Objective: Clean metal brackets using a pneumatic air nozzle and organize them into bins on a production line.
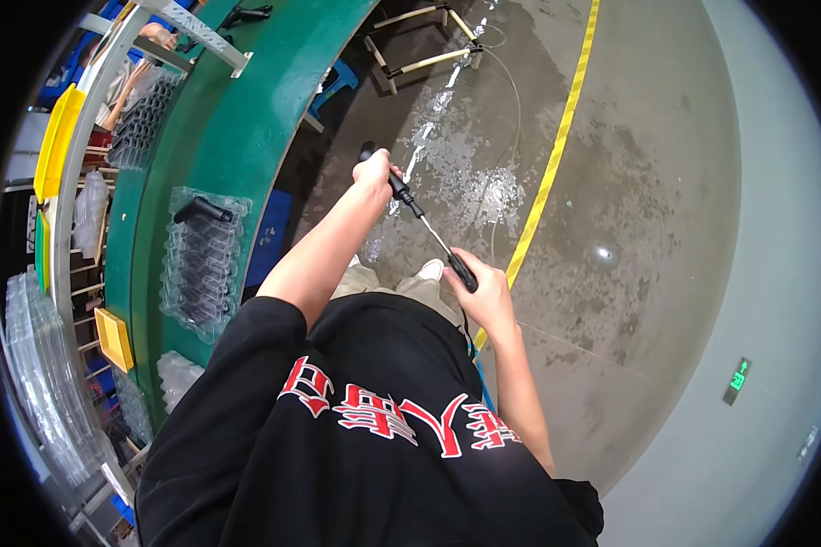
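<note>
My left hand point(376, 175) is closed around a black piece with a rounded end and a stepped, tapering nose point(403, 191). My right hand point(488, 294) grips the black handle of a slim tool point(462, 272). Its thin metal shaft point(436, 237) runs up to the nose of the black piece; whether it sits inside cannot be made out. A dark cord hangs below the right hand. Both hands are in front of my body, above the floor. To their left, a black pistol-shaped part point(202, 210) lies on a clear plastic blister tray point(199, 273).
A long green table point(255, 100) runs along the left, with a metal frame and yellow bins point(114, 339) beside it. Another person's hands point(135, 77) are beyond, near more stacked trays point(144, 118). A pipe frame point(438, 59) stands ahead on the wet floor, left of a yellow line point(556, 150).
</note>
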The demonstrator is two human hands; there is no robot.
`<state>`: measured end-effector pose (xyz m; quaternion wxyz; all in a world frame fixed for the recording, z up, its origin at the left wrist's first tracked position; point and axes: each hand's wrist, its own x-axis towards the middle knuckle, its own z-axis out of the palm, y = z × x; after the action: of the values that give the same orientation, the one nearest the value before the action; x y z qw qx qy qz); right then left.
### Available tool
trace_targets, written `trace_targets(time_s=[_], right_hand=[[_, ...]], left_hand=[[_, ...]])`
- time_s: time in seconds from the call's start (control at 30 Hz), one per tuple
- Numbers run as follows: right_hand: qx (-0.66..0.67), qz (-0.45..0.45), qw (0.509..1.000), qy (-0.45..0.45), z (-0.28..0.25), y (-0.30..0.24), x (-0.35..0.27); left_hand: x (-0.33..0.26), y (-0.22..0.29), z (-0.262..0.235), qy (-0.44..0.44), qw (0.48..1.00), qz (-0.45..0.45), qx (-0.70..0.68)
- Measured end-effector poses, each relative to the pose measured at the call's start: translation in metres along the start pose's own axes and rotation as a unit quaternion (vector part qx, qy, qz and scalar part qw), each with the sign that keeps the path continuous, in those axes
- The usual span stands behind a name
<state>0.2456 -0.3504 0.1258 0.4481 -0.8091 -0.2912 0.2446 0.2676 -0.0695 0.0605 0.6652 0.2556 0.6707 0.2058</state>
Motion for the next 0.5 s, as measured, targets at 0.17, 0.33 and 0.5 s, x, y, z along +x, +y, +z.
trace_targets(time_s=[0.17, 0.33, 0.5], right_hand=[[-0.052, 0.004, 0.999, -0.012, -0.003, 0.02, 0.004], [-0.117, 0.019, 0.992, -0.028, -0.004, 0.023, 0.007], [-0.163, 0.014, 0.986, -0.028, 0.0, 0.023, 0.014]], left_hand=[[0.007, -0.021, 0.011, 0.064, 0.997, 0.004, 0.043], [0.009, -0.024, 0.009, 0.087, 0.992, 0.004, 0.089], [0.014, -0.018, 0.007, 0.104, 0.986, 0.011, 0.131]])
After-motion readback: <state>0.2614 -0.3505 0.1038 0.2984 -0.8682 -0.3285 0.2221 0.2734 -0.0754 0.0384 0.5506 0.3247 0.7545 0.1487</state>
